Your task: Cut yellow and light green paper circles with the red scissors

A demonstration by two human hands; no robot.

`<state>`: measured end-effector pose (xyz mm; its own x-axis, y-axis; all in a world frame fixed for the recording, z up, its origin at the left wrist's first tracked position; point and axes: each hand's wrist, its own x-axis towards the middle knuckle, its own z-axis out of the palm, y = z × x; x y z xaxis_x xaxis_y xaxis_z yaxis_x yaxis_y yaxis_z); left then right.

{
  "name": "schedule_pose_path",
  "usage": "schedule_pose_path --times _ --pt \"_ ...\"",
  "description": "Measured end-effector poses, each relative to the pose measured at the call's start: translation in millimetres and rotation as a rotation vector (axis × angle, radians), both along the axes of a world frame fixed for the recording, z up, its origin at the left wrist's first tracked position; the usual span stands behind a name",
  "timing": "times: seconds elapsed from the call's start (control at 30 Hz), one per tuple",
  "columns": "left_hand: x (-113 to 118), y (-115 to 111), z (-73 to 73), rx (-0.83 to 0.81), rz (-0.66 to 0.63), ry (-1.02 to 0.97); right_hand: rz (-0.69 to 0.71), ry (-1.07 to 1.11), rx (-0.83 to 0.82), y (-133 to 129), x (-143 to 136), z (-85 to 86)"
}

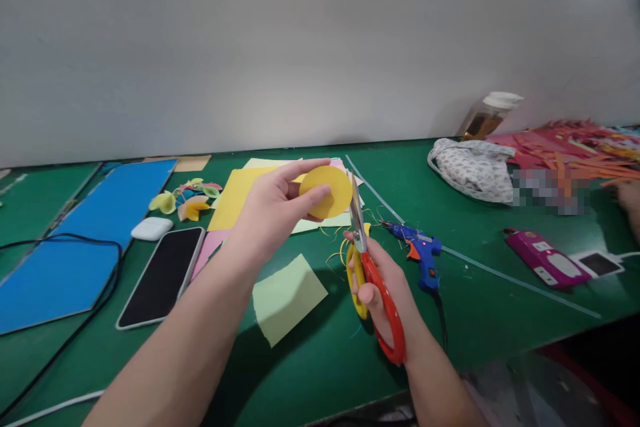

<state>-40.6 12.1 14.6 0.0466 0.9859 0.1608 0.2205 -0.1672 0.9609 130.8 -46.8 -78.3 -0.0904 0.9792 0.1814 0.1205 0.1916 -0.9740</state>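
Between the thumb and fingers of my left hand (273, 203) is a yellow paper circle (336, 197), held up over the table. My right hand (393, 280) grips a pair of scissors (358, 213) with one red and one yellow handle. Their blades point upward, right at the circle's right edge; whether they touch the paper I cannot tell. Below my left hand lies a pale green paper piece (290, 300). Behind it is a stack of coloured sheets, a yellow sheet (227, 203) on top. A blue glue gun (420, 247) rests just right of the scissors.
On the left are a phone (163, 277), a white earbud case (152, 229), curled paper pieces (187, 200) and a blue board (90, 240). To the right lie a patterned cloth (473, 170), a jar (490, 117), a magenta device (547, 259) and another person's hand (629, 203).
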Motion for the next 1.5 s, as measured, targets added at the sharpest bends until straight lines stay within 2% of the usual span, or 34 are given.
schedule_pose_path --times 0.33,0.67,1.03,1.23,1.5 --pt "2.3 -2.3 2.7 -0.036 -0.044 0.042 0.037 0.051 -0.041 2.5 5.9 -6.4" --pt "-0.5 -0.8 1.6 -0.054 -0.053 0.041 0.025 0.044 -0.057 1.3 5.7 -4.5" --pt "-0.6 -1.3 4.5 -0.052 -0.013 0.05 -0.012 -0.002 -0.064 -1.0 3.1 3.0" --pt "-0.4 -1.2 5.5 -0.044 -0.003 0.022 -0.022 -0.054 -0.01 -0.8 3.7 1.7" --pt "-2.5 -1.3 4.6 -0.015 0.013 0.042 -0.016 -0.066 -0.025 -0.7 2.8 1.5"
